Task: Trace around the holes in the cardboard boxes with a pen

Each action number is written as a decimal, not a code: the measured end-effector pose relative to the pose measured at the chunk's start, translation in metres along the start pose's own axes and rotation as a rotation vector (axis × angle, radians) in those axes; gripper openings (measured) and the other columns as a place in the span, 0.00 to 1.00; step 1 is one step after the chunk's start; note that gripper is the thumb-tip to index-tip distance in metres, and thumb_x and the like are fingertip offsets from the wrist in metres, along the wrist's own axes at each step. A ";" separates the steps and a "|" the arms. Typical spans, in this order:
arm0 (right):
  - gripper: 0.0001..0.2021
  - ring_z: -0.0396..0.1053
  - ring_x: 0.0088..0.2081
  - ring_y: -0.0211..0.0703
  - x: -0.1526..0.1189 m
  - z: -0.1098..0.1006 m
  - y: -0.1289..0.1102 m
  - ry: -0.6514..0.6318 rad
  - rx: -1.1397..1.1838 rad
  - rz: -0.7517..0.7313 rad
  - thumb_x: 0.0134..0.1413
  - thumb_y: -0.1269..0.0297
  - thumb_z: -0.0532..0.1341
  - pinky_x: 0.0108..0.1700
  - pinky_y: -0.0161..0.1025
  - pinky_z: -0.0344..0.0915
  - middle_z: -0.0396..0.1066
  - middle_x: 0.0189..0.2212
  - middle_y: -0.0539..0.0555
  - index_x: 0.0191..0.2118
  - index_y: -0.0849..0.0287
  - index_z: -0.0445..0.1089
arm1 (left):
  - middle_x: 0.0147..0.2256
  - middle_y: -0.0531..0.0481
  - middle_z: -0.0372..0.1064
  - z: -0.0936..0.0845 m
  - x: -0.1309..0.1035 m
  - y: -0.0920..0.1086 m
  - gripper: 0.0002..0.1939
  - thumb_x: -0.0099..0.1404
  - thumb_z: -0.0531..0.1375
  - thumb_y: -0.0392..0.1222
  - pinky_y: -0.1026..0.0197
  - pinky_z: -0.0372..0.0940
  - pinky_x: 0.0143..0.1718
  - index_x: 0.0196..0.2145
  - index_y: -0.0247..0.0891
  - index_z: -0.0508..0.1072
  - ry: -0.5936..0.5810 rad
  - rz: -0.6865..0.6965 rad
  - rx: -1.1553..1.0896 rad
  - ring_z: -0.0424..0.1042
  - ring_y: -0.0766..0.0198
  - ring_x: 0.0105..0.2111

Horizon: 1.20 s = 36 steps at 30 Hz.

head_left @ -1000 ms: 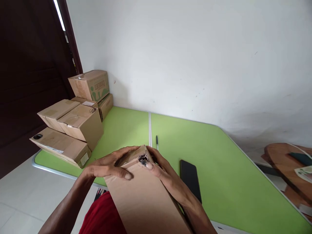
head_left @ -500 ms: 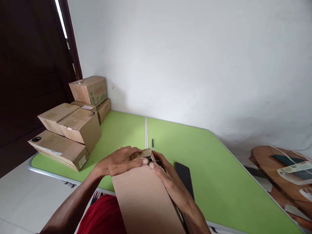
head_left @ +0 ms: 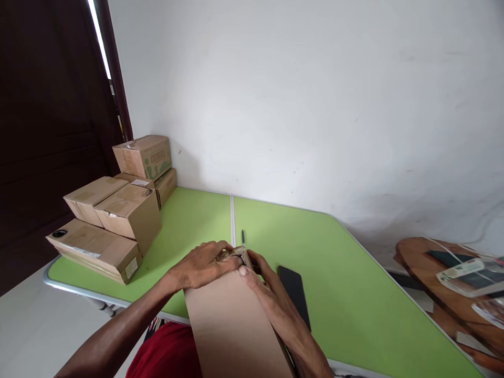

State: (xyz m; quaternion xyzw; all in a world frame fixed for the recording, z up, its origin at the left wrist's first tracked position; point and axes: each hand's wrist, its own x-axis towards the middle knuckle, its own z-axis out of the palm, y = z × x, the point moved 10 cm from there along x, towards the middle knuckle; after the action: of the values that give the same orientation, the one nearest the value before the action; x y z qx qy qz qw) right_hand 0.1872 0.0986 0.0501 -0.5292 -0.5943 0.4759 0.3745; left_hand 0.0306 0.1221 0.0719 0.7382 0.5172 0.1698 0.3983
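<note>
Fingers (head_left: 228, 265) of the left hand (head_left: 197, 266) and right hand (head_left: 270, 292) hold the box (head_left: 234, 320) at the bench (head_left: 299, 236) edge nearest me; I judge it light, stiff, crushable at corners, best gripped by its long sides.

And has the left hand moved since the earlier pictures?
Yes: judged against the pale seam in the green table, the left hand has moved to the right, closer to the right hand.
</note>
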 end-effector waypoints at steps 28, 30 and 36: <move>0.41 0.64 0.71 0.71 0.002 0.001 -0.009 -0.054 0.086 -0.031 0.58 0.36 0.66 0.66 0.62 0.66 0.68 0.71 0.64 0.72 0.53 0.67 | 0.79 0.30 0.48 -0.003 -0.025 -0.044 0.72 0.56 0.72 0.72 0.36 0.63 0.70 0.82 0.40 0.40 -0.283 -0.024 -0.049 0.57 0.29 0.75; 0.41 0.64 0.71 0.70 0.004 0.001 -0.018 -0.046 0.085 -0.040 0.57 0.37 0.66 0.68 0.62 0.64 0.67 0.71 0.65 0.71 0.54 0.67 | 0.78 0.32 0.52 -0.010 -0.027 -0.043 0.68 0.57 0.72 0.72 0.38 0.65 0.69 0.81 0.41 0.46 -0.253 -0.011 -0.090 0.61 0.31 0.73; 0.43 0.63 0.70 0.67 0.013 0.010 -0.043 -0.097 0.013 -0.068 0.58 0.38 0.66 0.69 0.62 0.62 0.62 0.73 0.64 0.73 0.53 0.61 | 0.78 0.38 0.55 -0.025 -0.026 -0.028 0.60 0.57 0.74 0.65 0.39 0.62 0.73 0.78 0.44 0.55 -0.178 0.017 -0.224 0.61 0.37 0.74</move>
State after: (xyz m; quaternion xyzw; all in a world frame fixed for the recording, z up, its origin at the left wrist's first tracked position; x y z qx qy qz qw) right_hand 0.1641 0.1101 0.0880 -0.4826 -0.6264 0.4919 0.3643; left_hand -0.0142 0.1126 0.0699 0.7055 0.4515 0.1638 0.5212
